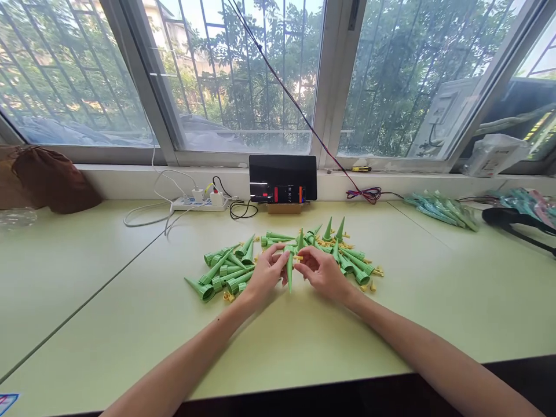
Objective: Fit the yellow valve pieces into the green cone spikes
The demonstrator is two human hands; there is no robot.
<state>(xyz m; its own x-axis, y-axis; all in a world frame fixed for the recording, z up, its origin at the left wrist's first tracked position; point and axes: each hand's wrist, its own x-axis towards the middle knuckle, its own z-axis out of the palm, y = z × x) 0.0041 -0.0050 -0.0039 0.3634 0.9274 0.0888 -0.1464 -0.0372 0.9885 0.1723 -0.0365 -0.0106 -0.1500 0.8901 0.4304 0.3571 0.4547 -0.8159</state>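
green cone, top hidden by left hand

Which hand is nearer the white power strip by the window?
Left. The left hand is in front and to the right of the power strip; the right hand is farther right, past the cone held between them.

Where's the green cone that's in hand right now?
Head view, centre: the green cone points tip-down between the left hand and the right hand, just in front of the pile of cones on the table.
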